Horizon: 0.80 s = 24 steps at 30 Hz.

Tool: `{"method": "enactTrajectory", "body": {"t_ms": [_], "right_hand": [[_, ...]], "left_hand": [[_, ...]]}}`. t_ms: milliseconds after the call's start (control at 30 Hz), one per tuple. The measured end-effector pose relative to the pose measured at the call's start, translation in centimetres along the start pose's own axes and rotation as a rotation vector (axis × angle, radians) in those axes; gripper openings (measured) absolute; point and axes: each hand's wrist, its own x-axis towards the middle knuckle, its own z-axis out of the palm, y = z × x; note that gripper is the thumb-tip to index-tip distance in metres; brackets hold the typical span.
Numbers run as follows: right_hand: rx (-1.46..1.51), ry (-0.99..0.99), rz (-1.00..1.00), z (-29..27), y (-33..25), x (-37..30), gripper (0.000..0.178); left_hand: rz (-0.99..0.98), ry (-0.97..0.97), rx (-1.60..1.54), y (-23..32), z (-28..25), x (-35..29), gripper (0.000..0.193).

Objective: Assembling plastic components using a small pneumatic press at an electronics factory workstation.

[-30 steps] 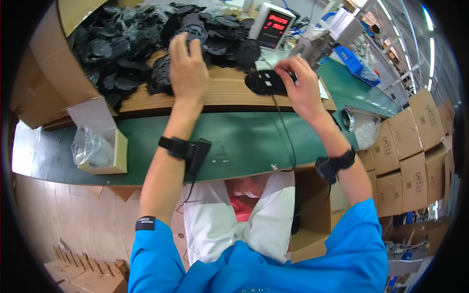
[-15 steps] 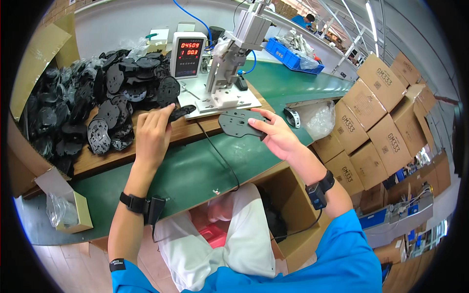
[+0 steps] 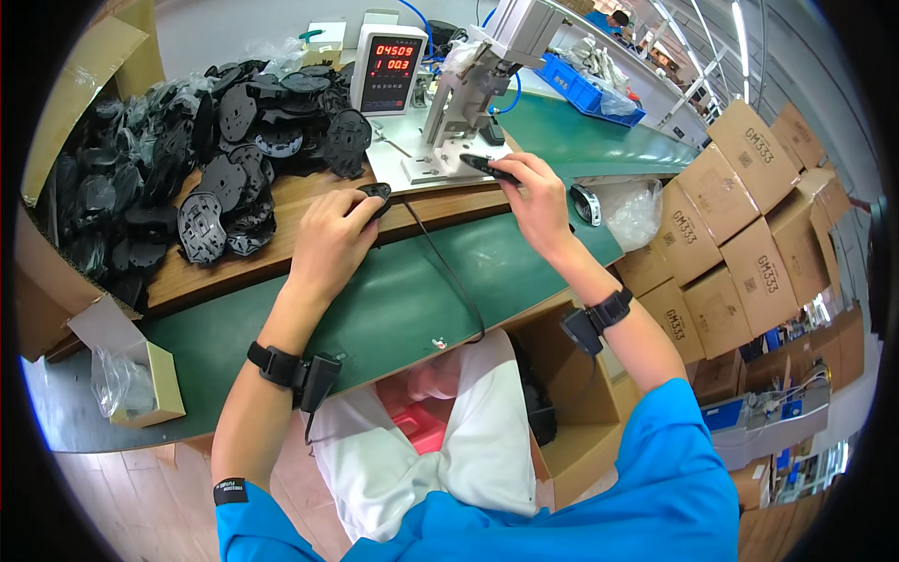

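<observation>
My left hand [image 3: 330,236] is closed around a small dark plastic piece [image 3: 376,195], which pokes out past the fingertips at the wooden board's front edge. In my right hand [image 3: 541,201] a thin black plastic plate [image 3: 489,169] is pinched, tilted nearly edge-on. That plate is just above the pale base plate [image 3: 426,167] of a bench press [image 3: 482,80]; whether it touches the fixture cannot be made out. Beside the press stands a counter box with a red display [image 3: 388,70]. A big heap of black plastic shells [image 3: 225,183] lies left of my left hand.
A black cable [image 3: 445,267] crosses the green bench [image 3: 393,309]. A dark curved part with a light rim [image 3: 585,204] lies right of my right hand, near a clear plastic bag [image 3: 635,217]. An open carton [image 3: 585,421] stands below, stacked cartons [image 3: 721,234] at right, a blue crate [image 3: 585,89] behind.
My right hand has raised the plate toward the press and turned it from face-up to nearly edge-on. My left hand has lowered its piece slightly, and the whole view has shifted.
</observation>
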Motion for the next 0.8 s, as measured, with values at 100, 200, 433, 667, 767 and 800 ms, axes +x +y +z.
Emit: {"method": "enactTrajectory", "body": {"t_ms": [100,200,433,667,767,800], "right_hand": [[-0.095,0.030,-0.059,1.9,1.3,0.6,0.030],[-0.149,0.060,-0.094,3.6,2.0,0.9,0.034],[-0.016,-0.075,-0.017,4.9,3.8,1.0,0.035],[-0.017,-0.247,0.059,3.5,3.1,2.3,0.037],[-0.038,-0.205,0.069,4.0,3.4,2.0,0.038],[-0.029,-0.230,0.091,3.7,3.4,2.4,0.036]], "left_hand": [[-0.004,-0.016,-0.008,-0.2,-0.1,-0.3,0.032],[-0.001,-0.021,0.008,-0.2,-0.2,-0.2,0.033],[0.001,-0.028,0.022,0.3,-0.4,0.0,0.034],[0.011,-0.032,0.024,0.1,-0.2,-0.1,0.033],[0.000,-0.037,0.029,-0.1,-0.4,-0.2,0.032],[-0.003,-0.035,0.035,-0.1,-0.3,-0.1,0.031]]}}
